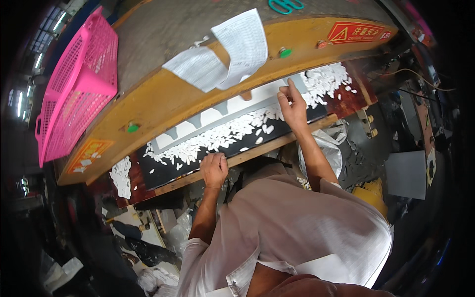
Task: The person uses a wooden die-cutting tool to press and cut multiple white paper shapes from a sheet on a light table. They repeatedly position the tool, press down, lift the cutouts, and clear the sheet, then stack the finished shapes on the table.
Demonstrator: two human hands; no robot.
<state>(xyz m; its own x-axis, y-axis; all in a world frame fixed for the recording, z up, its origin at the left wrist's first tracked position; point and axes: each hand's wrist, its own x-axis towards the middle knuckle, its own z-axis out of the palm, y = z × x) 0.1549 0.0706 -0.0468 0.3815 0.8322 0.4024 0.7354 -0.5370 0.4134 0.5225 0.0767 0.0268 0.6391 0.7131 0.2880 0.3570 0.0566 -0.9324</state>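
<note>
A long grey and white sheet lies under the edge of a yellow machine beam. Small white oval pieces are heaped along its near side, on a black board. My right hand reaches to the sheet's right end, index finger stretched out and thumb apart, the fingertips at the sheet. By the board's near wooden edge strip rests my left hand, fingers curled and together. Its fingertips are hidden, so whether it holds anything does not show.
Two printed papers hang over the beam, which carries green buttons. A pink plastic basket stands at the left, teal-handled scissors on top at the back. More white pieces lie at the right, beside a clear plastic bag below.
</note>
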